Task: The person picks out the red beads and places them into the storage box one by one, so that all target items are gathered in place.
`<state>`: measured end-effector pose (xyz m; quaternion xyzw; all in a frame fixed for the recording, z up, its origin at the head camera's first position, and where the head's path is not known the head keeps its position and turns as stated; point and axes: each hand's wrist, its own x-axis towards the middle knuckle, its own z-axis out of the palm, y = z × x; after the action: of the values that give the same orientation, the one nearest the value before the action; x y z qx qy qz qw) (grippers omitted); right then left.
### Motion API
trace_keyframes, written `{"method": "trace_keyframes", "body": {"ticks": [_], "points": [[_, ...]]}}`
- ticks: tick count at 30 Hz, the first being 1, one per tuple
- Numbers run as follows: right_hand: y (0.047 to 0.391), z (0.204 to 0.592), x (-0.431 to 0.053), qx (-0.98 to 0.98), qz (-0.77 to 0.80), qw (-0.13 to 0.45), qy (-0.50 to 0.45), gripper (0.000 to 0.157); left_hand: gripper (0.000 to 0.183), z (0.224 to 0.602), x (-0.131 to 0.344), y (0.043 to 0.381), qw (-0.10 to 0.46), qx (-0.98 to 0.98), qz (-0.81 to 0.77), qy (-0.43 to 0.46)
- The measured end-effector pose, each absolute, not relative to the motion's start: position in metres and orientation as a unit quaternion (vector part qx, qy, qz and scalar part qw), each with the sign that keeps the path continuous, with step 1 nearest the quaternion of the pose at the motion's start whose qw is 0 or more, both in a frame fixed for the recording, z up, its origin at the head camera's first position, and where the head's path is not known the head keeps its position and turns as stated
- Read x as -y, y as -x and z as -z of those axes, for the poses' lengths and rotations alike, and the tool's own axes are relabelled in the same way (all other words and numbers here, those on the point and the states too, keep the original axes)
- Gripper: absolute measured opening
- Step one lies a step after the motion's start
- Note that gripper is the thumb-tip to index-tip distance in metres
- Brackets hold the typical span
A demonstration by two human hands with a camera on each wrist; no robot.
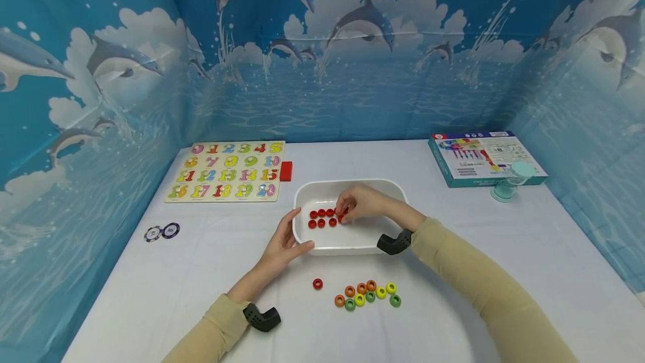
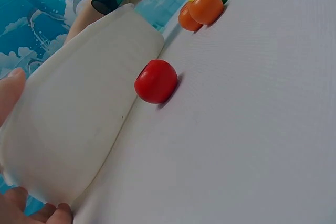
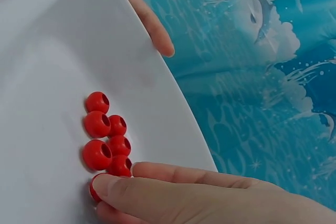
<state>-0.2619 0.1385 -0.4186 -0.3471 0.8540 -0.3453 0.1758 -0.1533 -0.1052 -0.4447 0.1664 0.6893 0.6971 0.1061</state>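
Note:
In the head view a white tray (image 1: 358, 237) stands mid-table. My left hand (image 1: 280, 250) grips its left end, thumb along the near rim and fingers at the left side. Inside the tray, several red beads (image 3: 97, 154) sit in two rows towards the left. My right hand (image 1: 367, 203) reaches in over them. Between thumb and finger it pinches a red bead (image 3: 95, 188) at the end of a row, partly hidden by the fingers. A single red bead (image 2: 156, 81) lies on the table in front of the tray.
Several orange, yellow and green beads (image 1: 370, 296) lie near the tray's front. A number board (image 1: 233, 163) with a red block (image 1: 286, 171) is at back left, two round chips (image 1: 171, 230) before it. A flat box (image 1: 478, 156) and a pale green hourglass-shaped thing (image 1: 503, 191) stand back right.

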Motion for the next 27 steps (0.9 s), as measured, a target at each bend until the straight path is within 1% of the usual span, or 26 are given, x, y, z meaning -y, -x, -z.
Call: {"method": "trace_keyframes", "body": {"ticks": [5, 8, 11, 13, 16, 18, 20, 23, 27], "points": [[0.263, 0.42, -0.137, -0.851, 0.351, 0.187, 0.344, 0.017, 0.077, 0.444, 0.106, 0.154, 0.106, -0.691, -0.695, -0.166], [0.264, 0.417, -0.138, -0.85, 0.355, 0.195, 0.337, 0.02, 0.077, 0.445, 0.106, 0.155, 0.106, -0.688, -0.698, -0.167], [0.262, 0.403, -0.14, -0.85, 0.364, 0.195, 0.327, 0.026, 0.078, 0.447, 0.107, 0.155, 0.106, -0.686, -0.699, -0.169], [0.257, 0.389, -0.143, -0.846, 0.381, 0.186, 0.324, 0.03, 0.078, 0.447, 0.106, 0.155, 0.106, -0.686, -0.699, -0.17], [0.241, 0.366, -0.146, -0.826, 0.418, 0.168, 0.339, 0.032, 0.078, 0.448, 0.106, 0.156, 0.109, -0.687, -0.698, -0.172], [0.225, 0.356, -0.146, -0.808, 0.439, 0.158, 0.36, 0.03, 0.078, 0.448, 0.106, 0.156, 0.108, -0.687, -0.697, -0.173], [0.207, 0.35, -0.144, -0.788, 0.454, 0.159, 0.384, 0.027, 0.078, 0.448, 0.106, 0.156, 0.107, -0.688, -0.697, -0.173], [0.182, 0.352, -0.138, -0.765, 0.461, 0.171, 0.417, 0.024, 0.077, 0.448, 0.106, 0.155, 0.103, -0.686, -0.699, -0.175], [0.158, 0.37, -0.127, -0.75, 0.454, 0.204, 0.436, 0.021, 0.077, 0.447, 0.107, 0.155, 0.104, -0.682, -0.701, -0.18]]}}
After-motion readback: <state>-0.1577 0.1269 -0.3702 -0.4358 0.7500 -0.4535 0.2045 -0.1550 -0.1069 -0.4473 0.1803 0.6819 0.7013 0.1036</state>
